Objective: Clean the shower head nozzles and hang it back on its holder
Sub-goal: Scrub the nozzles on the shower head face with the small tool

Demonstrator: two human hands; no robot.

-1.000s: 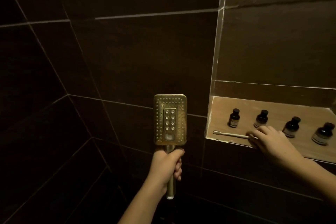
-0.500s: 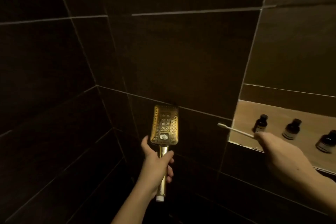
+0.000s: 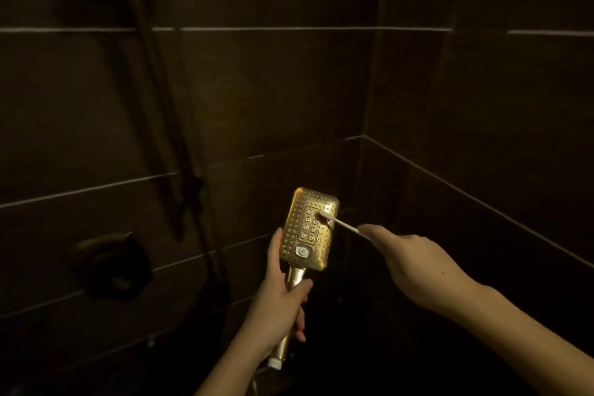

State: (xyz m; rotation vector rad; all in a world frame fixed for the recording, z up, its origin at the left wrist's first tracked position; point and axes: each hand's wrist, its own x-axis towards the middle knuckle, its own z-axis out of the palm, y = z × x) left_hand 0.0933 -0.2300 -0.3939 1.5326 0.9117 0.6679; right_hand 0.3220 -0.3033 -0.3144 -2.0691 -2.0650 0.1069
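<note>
L hand (image 3: 283,302) grips gold shower head (image 3: 308,228), R hand (image 3: 414,264) pinches swab (image 3: 340,224), no legible text

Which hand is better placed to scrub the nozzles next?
The right hand: it pinches the toothbrush, whose head already lies on the shower head face. The left hand grips the handle, steadying it.

The shower head (image 3: 308,228) looks like polished gold-toned metal — glossy, its face studded with small nozzles, with a pale plastic-looking button at 6 o'clock. The toothbrush (image 3: 341,224) handle is smooth white plastic; the wall tiles (image 3: 257,90) are dark with a faint sheen.
</note>
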